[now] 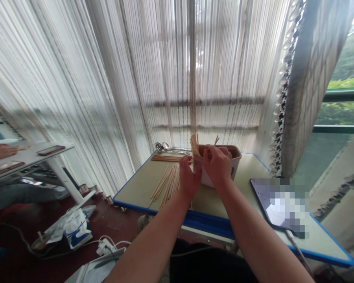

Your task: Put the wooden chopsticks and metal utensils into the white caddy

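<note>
A white utensil box with a brown rim stands on the table in front of me. Pale wooden chopsticks stick up in a bundle from its left end. My left hand grips the box's left side, thumb at the front and fingers bent. Over the front rim, my right hand is closed with its fingertips down by the opening; what they pinch is hidden. Thin tips show just behind that hand. Loose light chopsticks lie fanned out left of the box, near my left hand.
Darker chopsticks lie in a row behind the loose ones, with a metal skimmer and spoon further back. A tablet with a cable lies at the right. Another person's hand rests at a white table. Cables and bags cover the floor.
</note>
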The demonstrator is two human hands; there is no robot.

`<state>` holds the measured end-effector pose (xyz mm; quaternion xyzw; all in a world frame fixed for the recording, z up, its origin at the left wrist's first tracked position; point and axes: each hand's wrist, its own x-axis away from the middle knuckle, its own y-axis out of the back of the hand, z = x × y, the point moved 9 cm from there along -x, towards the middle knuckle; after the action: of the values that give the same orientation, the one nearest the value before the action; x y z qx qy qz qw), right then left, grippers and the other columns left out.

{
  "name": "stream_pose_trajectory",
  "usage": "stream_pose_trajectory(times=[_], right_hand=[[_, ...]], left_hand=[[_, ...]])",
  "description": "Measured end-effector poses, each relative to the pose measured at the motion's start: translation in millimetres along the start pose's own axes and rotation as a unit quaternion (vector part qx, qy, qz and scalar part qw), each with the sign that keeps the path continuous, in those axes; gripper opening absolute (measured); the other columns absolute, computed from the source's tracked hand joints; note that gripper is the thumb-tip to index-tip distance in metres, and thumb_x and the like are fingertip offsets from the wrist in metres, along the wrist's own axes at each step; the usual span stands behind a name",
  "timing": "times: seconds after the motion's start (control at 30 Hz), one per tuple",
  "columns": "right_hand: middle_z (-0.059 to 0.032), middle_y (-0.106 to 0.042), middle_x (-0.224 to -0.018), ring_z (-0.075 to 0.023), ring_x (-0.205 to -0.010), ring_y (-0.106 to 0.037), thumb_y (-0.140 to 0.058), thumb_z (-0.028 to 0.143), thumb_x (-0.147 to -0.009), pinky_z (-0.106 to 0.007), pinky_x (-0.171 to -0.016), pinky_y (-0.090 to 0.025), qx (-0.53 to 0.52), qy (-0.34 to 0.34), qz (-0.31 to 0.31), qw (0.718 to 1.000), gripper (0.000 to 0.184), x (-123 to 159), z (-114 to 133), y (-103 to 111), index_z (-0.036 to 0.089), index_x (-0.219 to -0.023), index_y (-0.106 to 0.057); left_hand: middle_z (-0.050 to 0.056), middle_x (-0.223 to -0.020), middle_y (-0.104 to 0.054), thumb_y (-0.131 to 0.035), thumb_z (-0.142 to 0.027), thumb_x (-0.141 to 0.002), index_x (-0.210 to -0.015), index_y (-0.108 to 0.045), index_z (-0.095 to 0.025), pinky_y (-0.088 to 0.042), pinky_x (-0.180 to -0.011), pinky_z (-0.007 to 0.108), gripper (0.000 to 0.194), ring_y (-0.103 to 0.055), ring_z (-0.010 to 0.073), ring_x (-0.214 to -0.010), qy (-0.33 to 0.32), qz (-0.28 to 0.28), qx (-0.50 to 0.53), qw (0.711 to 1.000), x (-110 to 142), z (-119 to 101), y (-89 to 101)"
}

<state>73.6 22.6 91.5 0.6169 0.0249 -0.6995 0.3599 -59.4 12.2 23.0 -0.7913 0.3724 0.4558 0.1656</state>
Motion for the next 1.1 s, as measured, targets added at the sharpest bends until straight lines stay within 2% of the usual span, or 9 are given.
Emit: stream_pose_trajectory(times=[0.1, 0.23, 0.3, 0.4, 0.47, 0.53, 0.63, 0.7, 1.1], right_hand=[[-0.0069, -0.067, -0.079, -0.0228, -0.082, -0.052, -0.043, 0.029, -0.086, -0.035, -0.077, -0.030, 0.003, 0.018, -0.031, 0.999, 0.026, 3.3, 2.1, 0.3, 0.019, -0.097, -0.064], [-0.0078, -0.067, -0.080, -0.0231, -0.082, -0.052, -0.044, 0.027, -0.084, -0.037, -0.078, -0.030, 0.013, 0.059, -0.058, 0.996, 0.024, 8.1, 5.8, -3.5, 0.018, -0.096, -0.063], [-0.0077, -0.066, -0.082, -0.0232, -0.083, -0.052, -0.046, 0.027, -0.083, -0.037, -0.079, -0.031, 0.011, 0.073, -0.068, 0.995, 0.021, 10.0, 7.7, -3.4, 0.018, -0.095, -0.062], [-0.0080, -0.065, -0.083, -0.0234, -0.084, -0.052, -0.049, 0.029, -0.082, -0.037, -0.079, -0.032, 0.003, 0.091, -0.084, 0.992, 0.019, 13.0, 12.4, 0.1, 0.017, -0.093, -0.060], [-0.0086, -0.064, -0.089, -0.0233, -0.087, -0.052, -0.050, 0.029, -0.082, -0.037, -0.081, -0.033, -0.005, 0.115, -0.089, 0.989, 0.020, 16.2, 18.5, 1.6, 0.017, -0.094, -0.059], [-0.0095, -0.063, -0.097, -0.0231, -0.091, -0.051, -0.051, 0.029, -0.081, -0.037, -0.083, -0.034, -0.018, 0.143, -0.092, 0.985, 0.020, 20.2, 25.0, 1.8, 0.018, -0.096, -0.059], [-0.0107, -0.060, -0.103, -0.0228, -0.096, -0.050, -0.051, 0.027, -0.080, -0.037, -0.086, -0.034, -0.041, 0.160, -0.090, 0.982, 0.021, 25.1, 28.9, -0.1, 0.018, -0.098, -0.059], [-0.0112, -0.059, -0.103, -0.0230, -0.097, -0.050, -0.051, 0.026, -0.080, -0.037, -0.086, -0.035, -0.055, 0.160, -0.084, 0.982, 0.021, 27.2, 28.9, -2.3, 0.018, -0.098, -0.059], [-0.0096, -0.060, -0.101, -0.0217, -0.097, -0.051, -0.050, 0.022, -0.079, -0.038, -0.087, -0.037, -0.087, 0.207, -0.046, 0.973, 0.021, 36.6, 36.0, -12.5, 0.019, -0.098, -0.060]], left_hand=[[0.000, -0.081, -0.048, -0.054, -0.019, -0.075, -0.093, -0.042, -0.020, -0.045, -0.066, 0.025, 0.021, -0.049, 0.0108, -0.070, 0.140, -0.027, 0.057, 0.988, -9.4, 15.0, 6.7], [-0.008, -0.062, -0.034, -0.047, -0.016, -0.074, -0.076, -0.033, -0.021, -0.038, -0.053, 0.018, 0.015, -0.038, 0.0053, -0.050, 0.326, -0.066, 0.211, 0.919, -21.7, 40.0, 7.9], [-0.008, -0.059, -0.032, -0.042, -0.016, -0.075, -0.076, -0.032, -0.021, -0.037, -0.051, 0.017, 0.012, -0.036, 0.0049, -0.047, 0.352, -0.096, 0.252, 0.897, -29.4, 46.0, 19.2], [-0.006, -0.063, -0.041, -0.044, -0.017, -0.076, -0.082, -0.038, -0.021, -0.041, -0.056, 0.021, 0.010, -0.045, 0.0074, -0.053, 0.314, -0.124, 0.131, 0.932, -39.4, 51.0, 62.2], [0.001, -0.079, -0.054, -0.052, -0.018, -0.072, -0.090, -0.044, -0.019, -0.045, -0.069, 0.027, 0.020, -0.055, 0.0131, -0.070, 0.263, -0.082, -0.053, 0.960, -42.8, 53.1, 90.8], [0.010, -0.095, -0.060, -0.061, -0.020, -0.066, -0.101, -0.049, -0.017, -0.044, -0.081, 0.034, 0.037, -0.058, 0.0218, -0.090, 0.231, 0.043, -0.232, 0.944, -38.6, 64.1, 100.9], [0.016, -0.103, -0.062, -0.061, -0.033, -0.069, -0.101, -0.057, -0.014, -0.044, -0.085, 0.037, 0.038, -0.058, 0.0281, -0.099, 0.272, 0.251, -0.394, 0.841, -9.4, 97.2, 104.4], [0.017, -0.104, -0.063, -0.057, -0.040, -0.072, -0.097, -0.061, -0.014, -0.045, -0.083, 0.037, 0.036, -0.059, 0.0284, -0.098, 0.275, 0.332, -0.438, 0.788, 7.4, 105.4, 104.5], [0.020, -0.101, -0.063, -0.040, -0.020, -0.084, -0.098, -0.065, -0.010, -0.049, -0.076, 0.035, 0.031, -0.063, 0.0269, -0.092, 0.269, 0.332, -0.480, 0.766, 20.8, 92.4, 98.0]])
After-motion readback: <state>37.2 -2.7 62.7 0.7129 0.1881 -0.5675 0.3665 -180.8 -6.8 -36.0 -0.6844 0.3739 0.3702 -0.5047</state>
